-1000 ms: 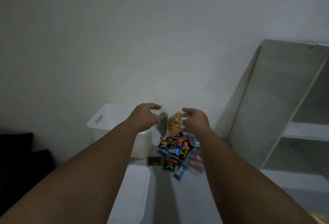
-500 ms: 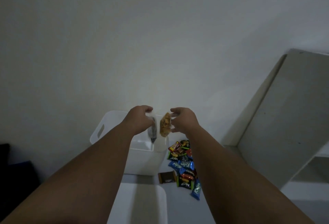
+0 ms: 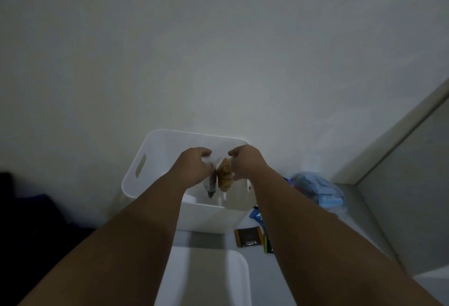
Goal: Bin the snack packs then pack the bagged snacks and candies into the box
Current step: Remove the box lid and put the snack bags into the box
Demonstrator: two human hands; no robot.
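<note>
**A:** White plastic bin (image 3: 150,160) at twelve o'clock, mouth open. What has the left hand (image 3: 194,169) got?

**B:** It pinches the top of a dark bag (image 3: 211,186), which hangs over the bin's opening. Just at that bag's three o'clock hangs a golden bag (image 3: 224,178), its top pinched by the right hand (image 3: 245,166). The two bags seem to touch.

**A:** So both go in together. What might spoil it?

**B:** I judge they hang nearer the bin's front wall than its middle. If one is let go before the other, it could catch the rim and tip out toward six o'clock. The film looks slack too, so a bag may cling to the fingers and swing wide.

**A:** And further right?

**B:** Loose candies (image 3: 249,236) lie at the bin's four o'clock, partly under the right forearm. A careless pull back could sweep them about. A blue bag (image 3: 315,186) lies at the bin's three o'clock, not yet packed.
</note>
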